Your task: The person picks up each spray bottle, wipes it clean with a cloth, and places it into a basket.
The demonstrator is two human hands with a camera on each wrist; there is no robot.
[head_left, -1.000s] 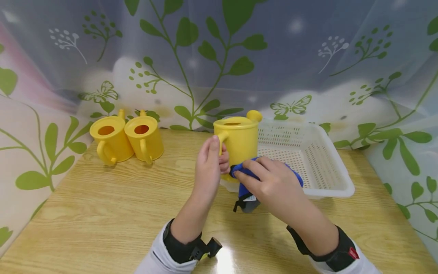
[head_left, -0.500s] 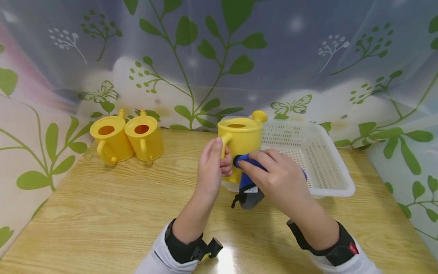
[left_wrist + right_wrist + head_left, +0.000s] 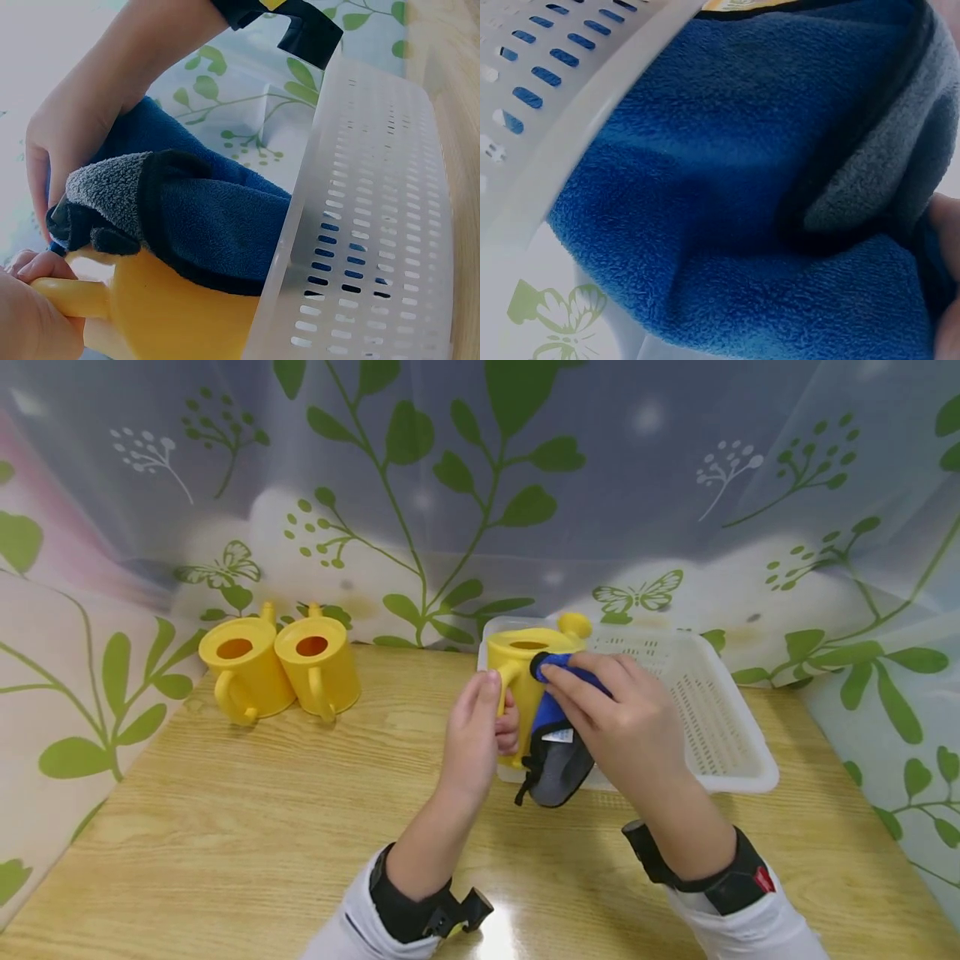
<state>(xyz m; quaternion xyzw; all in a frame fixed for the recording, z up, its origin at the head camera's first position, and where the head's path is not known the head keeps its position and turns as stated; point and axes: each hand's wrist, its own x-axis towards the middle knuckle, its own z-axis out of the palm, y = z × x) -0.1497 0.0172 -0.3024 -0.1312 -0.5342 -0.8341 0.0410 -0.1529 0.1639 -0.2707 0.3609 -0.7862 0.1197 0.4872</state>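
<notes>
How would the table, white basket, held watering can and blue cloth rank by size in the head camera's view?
From largest to smallest:
1. Table
2. White basket
3. Held watering can and blue cloth: too close to rank; the cloth covers part of the can, the right hand part of the cloth.

Two yellow watering cans [image 3: 264, 672] stand on the table [image 3: 225, 827] at nine o'clock. A white basket [image 3: 708, 710] sits at three o'clock.

Forearms [image 3: 427, 853] angled inward, left grip [image 3: 474, 731] curled, right grip [image 3: 628, 714] pinching, its back upward
</notes>
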